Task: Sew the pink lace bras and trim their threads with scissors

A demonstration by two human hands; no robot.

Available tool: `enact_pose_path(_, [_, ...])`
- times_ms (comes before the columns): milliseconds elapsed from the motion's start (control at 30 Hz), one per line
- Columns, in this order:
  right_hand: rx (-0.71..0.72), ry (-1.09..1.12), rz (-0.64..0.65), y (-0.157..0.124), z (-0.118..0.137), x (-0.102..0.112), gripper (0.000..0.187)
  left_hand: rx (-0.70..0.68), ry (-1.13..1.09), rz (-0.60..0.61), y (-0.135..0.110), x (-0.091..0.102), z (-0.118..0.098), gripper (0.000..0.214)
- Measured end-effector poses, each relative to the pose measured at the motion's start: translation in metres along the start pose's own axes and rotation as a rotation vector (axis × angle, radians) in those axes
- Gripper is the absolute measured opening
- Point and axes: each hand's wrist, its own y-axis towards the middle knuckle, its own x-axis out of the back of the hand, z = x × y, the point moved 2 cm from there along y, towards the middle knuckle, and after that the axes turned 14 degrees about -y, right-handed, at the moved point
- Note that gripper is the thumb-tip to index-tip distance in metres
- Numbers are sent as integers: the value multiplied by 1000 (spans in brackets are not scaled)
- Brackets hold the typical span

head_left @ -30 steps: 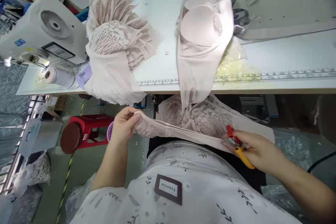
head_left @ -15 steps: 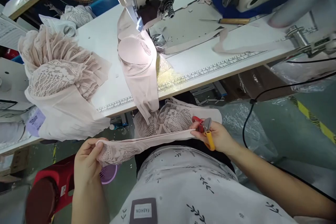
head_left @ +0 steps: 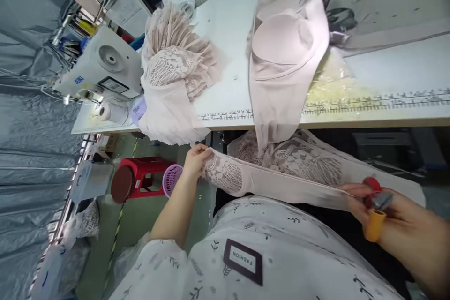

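A pale pink lace bra (head_left: 291, 180) is stretched across my lap, below the table edge. My left hand (head_left: 195, 161) pinches its lace end, and my right hand (head_left: 397, 215) grips the band's other end. Small thread snips (head_left: 381, 200) with red and orange handles also sit in my right hand, blurred. Behind the stretched band lie more lace cups (head_left: 305, 159); whether they belong to the same bra I cannot tell. On the table above, a pink bra with a smooth moulded cup (head_left: 283, 40) hangs over the edge.
A heap of lace bras (head_left: 172, 65) lies on the white table (head_left: 232, 89), left of the moulded cup. Farther left stands a white sewing machine (head_left: 108, 63). A red stool (head_left: 147, 176) and purple basket (head_left: 172, 179) are on the floor. A ruler strip (head_left: 379, 103) runs along the table's edge.
My view has turned left, so the table's things appear farther right and the left sewing machine shows more fully. Both hands still hold the band between them, with the snips in the right.
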Motion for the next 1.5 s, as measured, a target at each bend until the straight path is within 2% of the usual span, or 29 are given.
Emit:
enact_pose_path(67, [-25, -109, -30, 5, 2, 1, 8, -17, 83, 29, 22, -17, 10, 26])
enact_pose_path(133, [0, -158, -31, 12, 9, 5, 11, -52, 184, 73, 33, -34, 10, 20])
enact_pose_path(200, [12, -162, -38, 21, 17, 10, 13, -107, 277, 115, 32, -46, 0, 18])
enact_pose_path(267, [7, -155, -27, 28, 25, 16, 12, -207, 442, 228, 21, -60, -13, 19])
enact_pose_path(300, [18, -138, -8, 31, 29, 19, 12, -304, 608, 375, 12, -69, -18, 17])
enact_pose_path(367, [58, -83, 42, 36, 38, 24, 13, -490, 820, 822, -12, -94, -24, 17])
enact_pose_path(400, [75, -61, 64, 37, 41, 27, 14, -575, 835, 1057, -25, -109, -25, 21])
enact_pose_path(433, [84, -48, 78, 38, 44, 29, 14, -640, 798, 1243, -38, -123, -26, 26])
enact_pose_path(467, [86, -46, 86, 38, 46, 32, 13, -685, 763, 1365, -49, -139, -26, 29])
enact_pose_path(500, [84, -50, 90, 39, 47, 33, 13, -719, 757, 1413, -57, -154, -27, 32])
enact_pose_path(567, [81, -56, 90, 38, 48, 35, 14, -710, 862, 1378, -63, -181, -27, 34])
enact_pose_path(633, [82, -51, 88, 38, 47, 34, 16, -650, 993, 1328, -61, -199, -28, 34])
enact_pose_path(667, [80, -44, 85, 38, 46, 33, 16, -617, 1020, 1351, -59, -204, -28, 34])
enact_pose_path(733, [67, -25, 82, 38, 43, 30, 15, -562, 966, 1507, -54, -210, -26, 31])
enact_pose_path(800, [45, -2, 79, 37, 39, 28, 13, -500, 815, 1688, -50, -210, -23, 28])
enact_pose_path(833, [33, 9, 77, 37, 38, 27, 14, -474, 735, 1729, -48, -210, -20, 27])
enact_pose_path(867, [19, 20, 73, 37, 36, 27, 14, -455, 664, 1724, -46, -210, -18, 27])
enact_pose_path(1033, [-73, 90, 42, 35, 33, 28, 23, -392, 494, 1506, -46, -206, -14, 36])
enact_pose_path(1233, [-216, 290, 37, 36, 32, 23, 34, -390, 480, 1427, -51, -203, -17, 38])
enact_pose_path(1367, [-217, 297, 49, 38, 35, 23, 35, -340, 531, 1408, -53, -204, -20, 38])
enact_pose_path(1500, [-165, 266, 61, 38, 37, 23, 33, -185, 505, 1343, -53, -205, -20, 32])
